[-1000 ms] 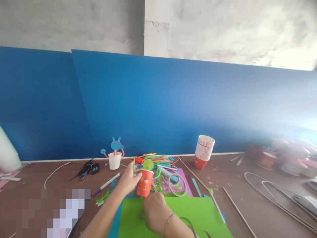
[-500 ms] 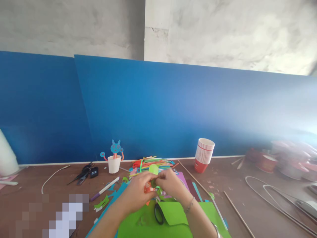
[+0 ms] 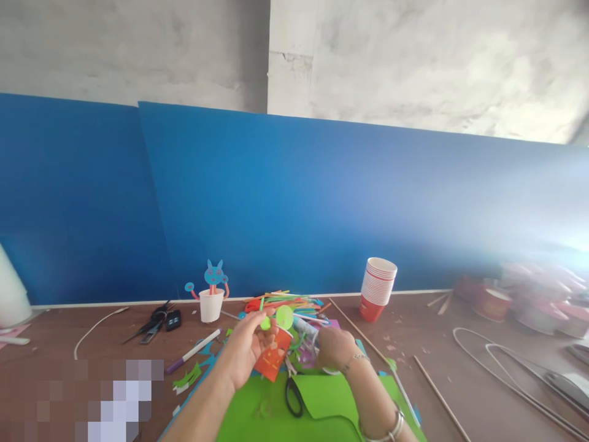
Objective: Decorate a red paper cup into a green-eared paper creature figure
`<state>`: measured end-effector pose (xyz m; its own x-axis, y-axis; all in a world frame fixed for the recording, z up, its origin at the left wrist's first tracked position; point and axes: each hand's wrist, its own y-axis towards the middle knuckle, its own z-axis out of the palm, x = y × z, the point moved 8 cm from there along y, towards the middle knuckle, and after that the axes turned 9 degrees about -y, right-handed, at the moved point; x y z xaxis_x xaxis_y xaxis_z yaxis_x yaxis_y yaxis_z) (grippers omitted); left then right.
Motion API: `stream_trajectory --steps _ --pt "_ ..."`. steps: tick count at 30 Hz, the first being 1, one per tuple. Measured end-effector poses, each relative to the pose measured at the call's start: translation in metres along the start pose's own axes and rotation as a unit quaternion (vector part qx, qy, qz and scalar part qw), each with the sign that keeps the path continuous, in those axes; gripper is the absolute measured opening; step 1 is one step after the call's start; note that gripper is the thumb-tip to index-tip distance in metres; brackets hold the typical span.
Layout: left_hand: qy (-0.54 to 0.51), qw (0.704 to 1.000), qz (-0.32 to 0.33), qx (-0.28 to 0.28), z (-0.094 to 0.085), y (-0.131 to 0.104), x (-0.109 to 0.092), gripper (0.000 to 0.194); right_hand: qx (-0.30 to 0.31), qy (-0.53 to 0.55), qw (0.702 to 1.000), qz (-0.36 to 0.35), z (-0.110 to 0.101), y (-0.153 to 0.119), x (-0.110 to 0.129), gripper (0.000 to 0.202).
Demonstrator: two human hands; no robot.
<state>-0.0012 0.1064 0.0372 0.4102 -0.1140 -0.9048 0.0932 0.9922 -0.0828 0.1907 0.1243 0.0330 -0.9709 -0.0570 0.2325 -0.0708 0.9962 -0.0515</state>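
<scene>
A blue panel runs along the far side of a brown table, with a grey wall above it. Near the middle, the left hand has its fingers half curled against the upper left side of one red paper cup, holding it tilted over the table. One green disc stands at the cup's rim, and one smaller green disc shows by the fingers. To the right, the right hand is turned palm down over the clutter; its fingertips are hidden, so whether they grip anything cannot be told.

One pair of scissors lies on green paper, just nearer than the cup. Beyond the hands is a pile of coloured straws, too tangled to count. Far left stands one white cup with one blue cat-faced figure; one marker lies nearer. Far right stands one stack of paper cups, and two long wooden sticks lie on that side. The red and white containers at the far right are blurred; pixel blocks cover the near left.
</scene>
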Motion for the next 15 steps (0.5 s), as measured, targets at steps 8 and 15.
stream_trajectory --steps 8,15 --pt "0.018 0.999 0.025 0.007 0.007 -0.005 0.003 0.031 -0.048 -0.009 0.999 -0.008 -0.034 -0.006 0.021 0.012" --pt "0.26 0.948 0.154 0.101 0.031 -0.017 0.001 0.062 -0.097 0.254 0.948 -0.163 -0.051 -0.023 0.064 0.011"
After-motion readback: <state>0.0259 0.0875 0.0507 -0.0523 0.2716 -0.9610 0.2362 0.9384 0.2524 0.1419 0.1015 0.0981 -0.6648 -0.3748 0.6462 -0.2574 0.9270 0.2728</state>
